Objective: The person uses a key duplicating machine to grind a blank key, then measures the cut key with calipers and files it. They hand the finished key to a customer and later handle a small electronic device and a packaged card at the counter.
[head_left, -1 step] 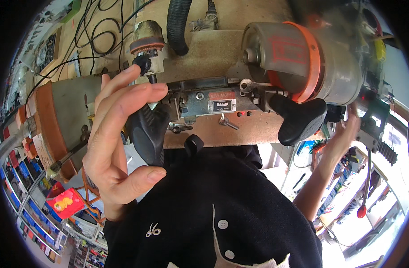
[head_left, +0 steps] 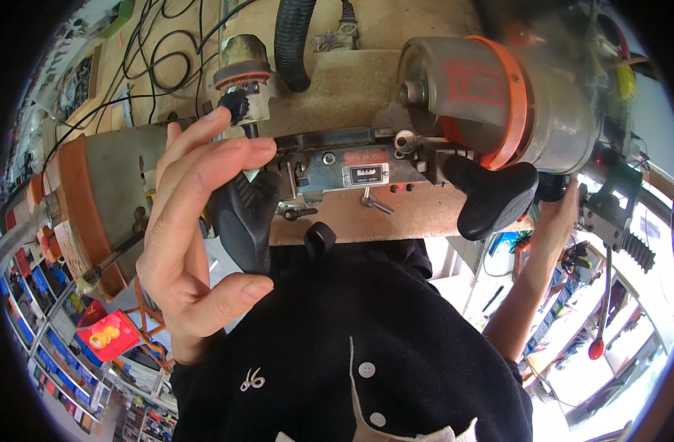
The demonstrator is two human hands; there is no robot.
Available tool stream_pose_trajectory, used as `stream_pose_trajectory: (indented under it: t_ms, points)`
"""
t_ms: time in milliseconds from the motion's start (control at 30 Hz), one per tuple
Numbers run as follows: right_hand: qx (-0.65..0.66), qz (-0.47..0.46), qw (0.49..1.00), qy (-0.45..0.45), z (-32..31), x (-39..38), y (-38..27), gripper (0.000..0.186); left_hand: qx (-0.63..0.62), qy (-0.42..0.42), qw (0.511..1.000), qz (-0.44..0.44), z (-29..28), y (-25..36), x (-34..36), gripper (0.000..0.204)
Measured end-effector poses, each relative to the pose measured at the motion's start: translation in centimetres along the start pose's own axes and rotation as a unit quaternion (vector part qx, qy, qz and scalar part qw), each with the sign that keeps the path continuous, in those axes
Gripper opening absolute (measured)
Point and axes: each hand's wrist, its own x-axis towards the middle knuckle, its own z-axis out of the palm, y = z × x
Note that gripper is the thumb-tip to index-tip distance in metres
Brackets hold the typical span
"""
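The black winged knob (head_left: 243, 225) sits inside the curve of the left hand (head_left: 167, 258), which stays put around it, fingers above and thumb below; I can't tell how firmly it grips. The right hand (head_left: 559, 217), blurred, has just slipped inward, nearer the dark round fitting (head_left: 553, 186), so any action seems there; its hold is hidden. The knob looks smooth, matte, with ribbing near its top. Between the hands runs a scuffed metal machine (head_left: 322, 173).
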Motion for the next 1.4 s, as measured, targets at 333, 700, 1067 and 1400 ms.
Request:
stream_pose_trajectory:
  t_ms: [333,700,1067,1400]
  points:
    - [0.108,0.204,0.972,-0.048,0.5,1.9,0.4,0.043,-0.028,0.005,1.000,0.002,0.0,0.0,0.1,0.074]
    - [0.206,0.219,0.948,-0.101,-0.7,2.4,2.5,0.040,0.033,-0.026,0.999,0.001,-0.5,-0.5,0.2,0.084]
    - [0.328,0.264,0.875,-0.238,-3.9,4.6,6.7,0.040,-0.045,0.110,0.993,0.026,1.1,-2.2,-0.7,0.085]
    - [0.329,0.207,0.869,-0.307,-7.0,5.1,12.2,0.066,-0.043,0.101,0.994,0.013,0.0,-1.8,0.0,0.117]
